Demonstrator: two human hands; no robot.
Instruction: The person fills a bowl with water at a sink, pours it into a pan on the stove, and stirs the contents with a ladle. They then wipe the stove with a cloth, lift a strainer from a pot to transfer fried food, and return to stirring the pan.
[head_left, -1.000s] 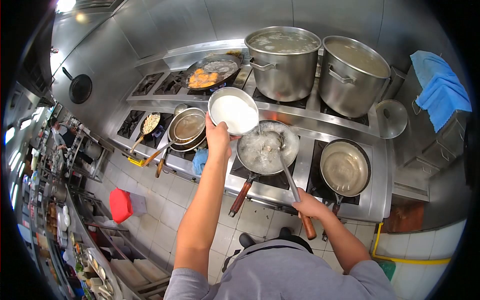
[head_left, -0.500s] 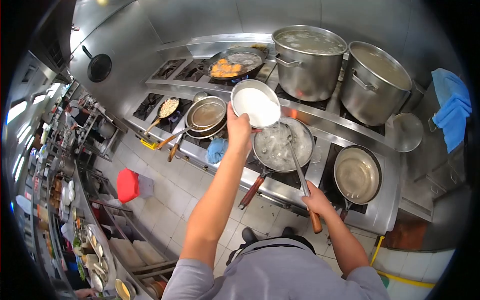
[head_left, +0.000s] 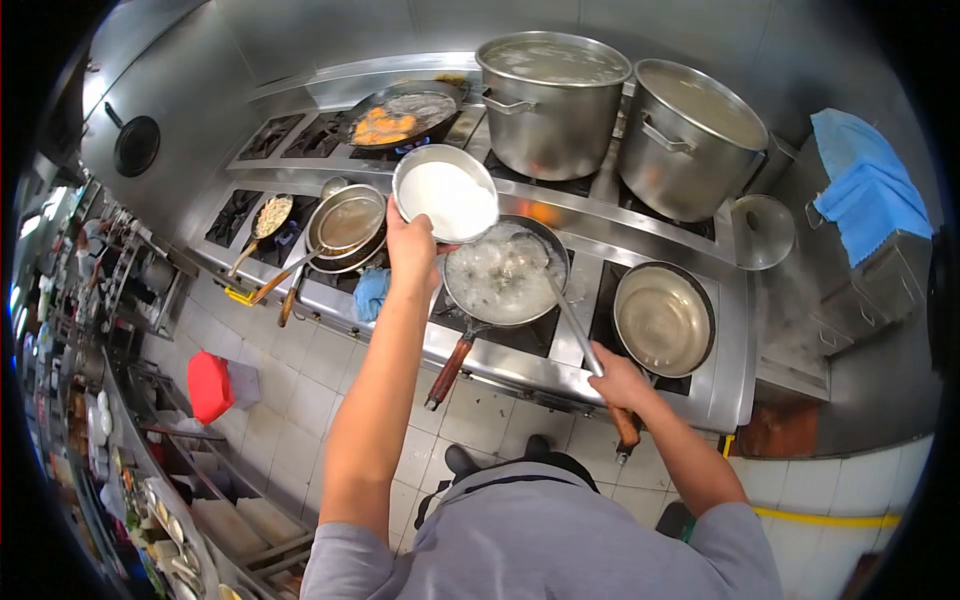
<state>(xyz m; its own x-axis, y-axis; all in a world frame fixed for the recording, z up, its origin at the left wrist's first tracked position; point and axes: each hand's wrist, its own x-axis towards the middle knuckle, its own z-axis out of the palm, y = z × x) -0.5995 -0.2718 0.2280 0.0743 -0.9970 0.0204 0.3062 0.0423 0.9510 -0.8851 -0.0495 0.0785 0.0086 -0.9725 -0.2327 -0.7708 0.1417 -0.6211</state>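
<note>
My left hand (head_left: pixel 413 245) grips the rim of a metal bowl (head_left: pixel 486 232) of white liquid. The bowl is tilted to the right, above the left far edge of a frying pan (head_left: pixel 483 322). Frothy, bubbling liquid (head_left: pixel 490 275) fills this pan, whose wooden handle (head_left: pixel 450 372) points toward me. In my right hand (head_left: pixel 622 380), closed round its handle, is a long metal ladle (head_left: pixel 572 322) with a wooden grip. Its head dips into the froth at the pan's right side and is mostly hidden.
Two big stockpots (head_left: pixel 556 120) stand at the back, beside a wok (head_left: pixel 430 125) with orange food frying. A pan of clear liquid (head_left: pixel 660 320) sits right; a strainer over a pan (head_left: pixel 345 225) and a small food pan (head_left: pixel 270 215) sit left. A blue cloth (head_left: pixel 372 292) lies at the stove edge.
My view has swung right, so the stove appears farther left. The ladle head has moved toward the pan's right side. The thin stream at the bowl's lip no longer shows clearly.
</note>
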